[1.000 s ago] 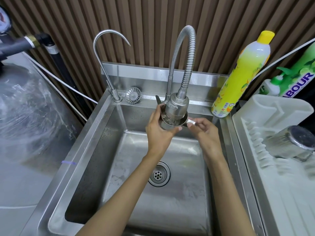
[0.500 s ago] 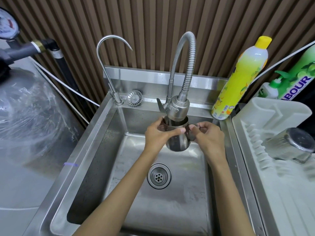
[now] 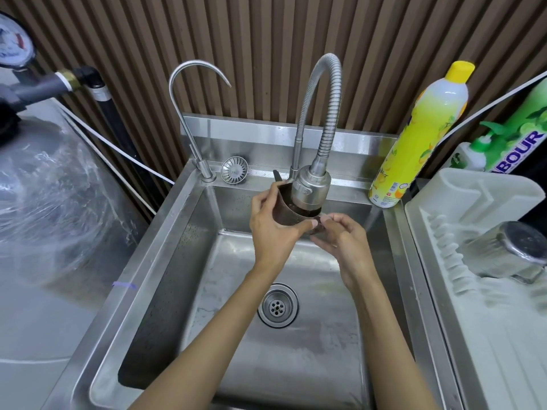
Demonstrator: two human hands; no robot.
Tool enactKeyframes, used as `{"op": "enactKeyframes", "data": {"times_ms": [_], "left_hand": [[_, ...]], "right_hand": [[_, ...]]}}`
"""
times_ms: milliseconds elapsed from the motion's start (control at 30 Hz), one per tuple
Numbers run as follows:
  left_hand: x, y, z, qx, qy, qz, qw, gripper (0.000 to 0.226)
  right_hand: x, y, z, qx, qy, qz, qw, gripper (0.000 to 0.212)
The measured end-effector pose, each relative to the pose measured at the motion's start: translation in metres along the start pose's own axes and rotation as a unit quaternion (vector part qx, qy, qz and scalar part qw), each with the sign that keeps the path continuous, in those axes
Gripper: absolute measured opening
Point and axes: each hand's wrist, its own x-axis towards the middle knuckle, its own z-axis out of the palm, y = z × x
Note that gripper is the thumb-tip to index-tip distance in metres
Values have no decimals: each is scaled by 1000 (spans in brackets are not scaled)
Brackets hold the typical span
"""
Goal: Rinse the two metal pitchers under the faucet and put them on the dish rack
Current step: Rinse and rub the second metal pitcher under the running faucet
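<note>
**Pitcher raised onto the spray head**

Since half a second ago the metal pitcher (image 3: 288, 210) has come up. It then hung below the faucet (image 3: 312, 184) with most of its wall showing. Now its mouth is around the spray head, which hides the inside, and it tilts with the spout pointing up to the far left. Whether water is running cannot be told.

The left hand (image 3: 272, 232) grips the pitcher's near-left wall, fingers wrapped behind it and thumb laid across the front. The right hand (image 3: 340, 244) is narrow and curled, its thumb and forefinger pinching the pitcher's right side; the handle there is mostly hidden. Both hands hold it above the far half of the sink (image 3: 142, 261), with the drain (image 3: 277, 305) nearer and below.

On the right, the second pitcher (image 3: 500, 250) lies on its side on the white dish rack (image 3: 488, 335), bottom turned to the right. A yellow bottle (image 3: 420, 137) stands at the sink's far right corner, just left of the rack. A thin gooseneck tap (image 3: 192, 113) and a round strainer (image 3: 234, 170) sit at the far left of the sink ledge.
</note>
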Motion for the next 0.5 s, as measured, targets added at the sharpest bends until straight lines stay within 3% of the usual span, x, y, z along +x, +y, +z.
{"op": "enactKeyframes", "data": {"times_ms": [233,333,500], "left_hand": [[-8,-6,-3,0,-21,-45,999,65],[-6,-5,0,-8,-50,-58,997,75],[-8,1,8,-45,-18,-32,998,83]], "right_hand": [[-2,-10,-6,-153,94,-39,983,13],[-4,-16,-8,-194,121,-73,971,15],[-3,-20,-10,-148,112,-101,977,17]]}}
